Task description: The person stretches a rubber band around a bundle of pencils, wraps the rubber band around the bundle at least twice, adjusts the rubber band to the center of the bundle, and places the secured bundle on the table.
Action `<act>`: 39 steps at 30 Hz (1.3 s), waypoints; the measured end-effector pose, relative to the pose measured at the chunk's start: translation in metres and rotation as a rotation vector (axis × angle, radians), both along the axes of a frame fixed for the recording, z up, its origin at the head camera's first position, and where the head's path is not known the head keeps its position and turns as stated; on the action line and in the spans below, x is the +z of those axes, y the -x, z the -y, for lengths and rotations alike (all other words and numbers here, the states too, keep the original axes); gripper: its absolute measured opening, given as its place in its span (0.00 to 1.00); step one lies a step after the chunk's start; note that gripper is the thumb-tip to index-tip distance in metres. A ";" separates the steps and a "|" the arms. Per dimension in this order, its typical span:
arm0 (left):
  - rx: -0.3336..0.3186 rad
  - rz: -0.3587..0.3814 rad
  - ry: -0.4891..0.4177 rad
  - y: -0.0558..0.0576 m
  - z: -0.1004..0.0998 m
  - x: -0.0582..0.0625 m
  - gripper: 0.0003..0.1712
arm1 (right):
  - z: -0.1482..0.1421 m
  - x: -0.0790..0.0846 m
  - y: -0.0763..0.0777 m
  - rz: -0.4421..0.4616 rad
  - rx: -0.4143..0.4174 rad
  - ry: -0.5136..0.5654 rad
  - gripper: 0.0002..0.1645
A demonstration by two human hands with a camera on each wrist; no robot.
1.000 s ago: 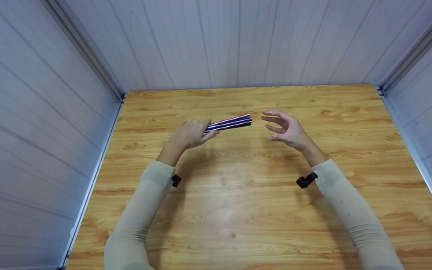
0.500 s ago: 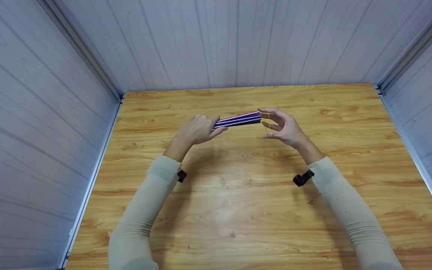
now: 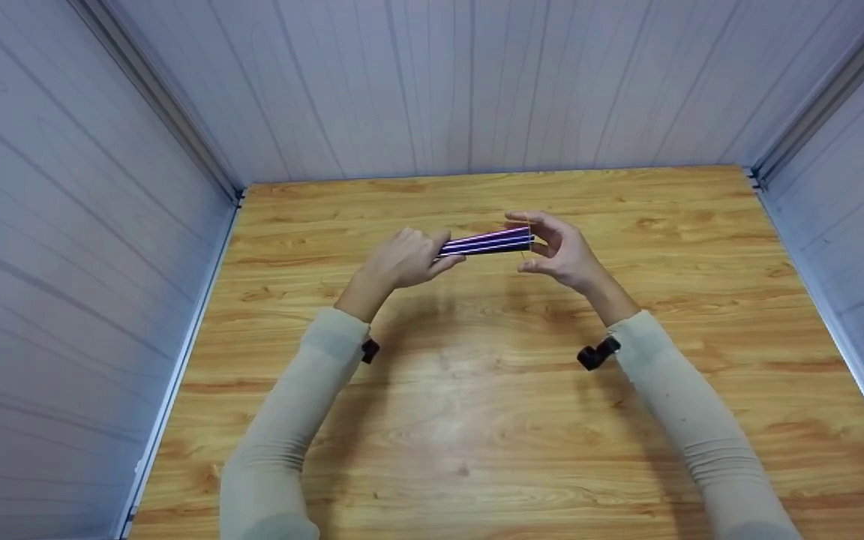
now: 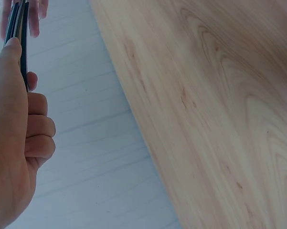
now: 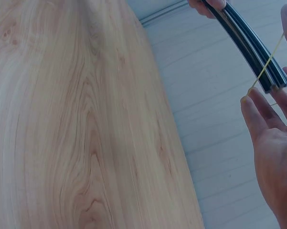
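My left hand (image 3: 406, 259) grips a bundle of slim, dark, glossy sticks (image 3: 486, 243) by one end, thumb laid along them. The bundle points right, held above the table. A thin yellow rubber band (image 5: 265, 70) is stretched across the spread fingers and thumb of my right hand (image 3: 568, 255). In the right wrist view the free ends of the sticks reach in between those fingers, and the band crosses in front of them. Only the fingers of the right hand show at the top of the left wrist view, beyond the sticks.
Below the hands lies a wood-grain table (image 3: 462, 420). Pale panel walls stand behind it (image 3: 432, 90) and at the left and right sides. A small black camera (image 3: 597, 352) sits at the right wrist, another (image 3: 370, 350) at the left.
My left hand has moved right with the sticks, and my right hand slightly left. The stick ends, earlier apart from the right hand, now lie between its fingers at the rubber band.
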State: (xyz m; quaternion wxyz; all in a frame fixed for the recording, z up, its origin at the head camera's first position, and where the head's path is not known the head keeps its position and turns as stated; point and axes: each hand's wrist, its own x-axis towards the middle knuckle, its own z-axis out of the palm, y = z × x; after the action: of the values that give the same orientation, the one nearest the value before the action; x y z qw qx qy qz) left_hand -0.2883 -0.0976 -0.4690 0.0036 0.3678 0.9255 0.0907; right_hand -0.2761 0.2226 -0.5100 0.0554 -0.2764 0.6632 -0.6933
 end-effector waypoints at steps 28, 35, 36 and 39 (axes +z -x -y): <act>-0.093 0.045 0.103 -0.008 -0.008 -0.023 0.28 | 0.026 0.013 0.000 -0.053 -0.020 -0.060 0.26; -0.066 0.118 0.167 -0.010 -0.010 -0.036 0.30 | 0.031 0.025 0.002 -0.059 -0.040 -0.008 0.20; -0.054 0.132 0.162 -0.011 -0.010 -0.037 0.29 | 0.031 0.026 0.002 -0.059 -0.038 -0.009 0.20; -0.022 0.154 0.136 -0.011 -0.010 -0.039 0.29 | 0.031 0.024 0.001 -0.044 -0.021 -0.014 0.22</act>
State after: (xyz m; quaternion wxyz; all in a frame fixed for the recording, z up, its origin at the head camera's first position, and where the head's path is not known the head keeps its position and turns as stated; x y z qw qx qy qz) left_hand -0.2772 -0.0879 -0.5082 0.1006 0.3689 0.9223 0.0557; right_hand -0.2767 0.1915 -0.4855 0.0354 -0.2844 0.6720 -0.6829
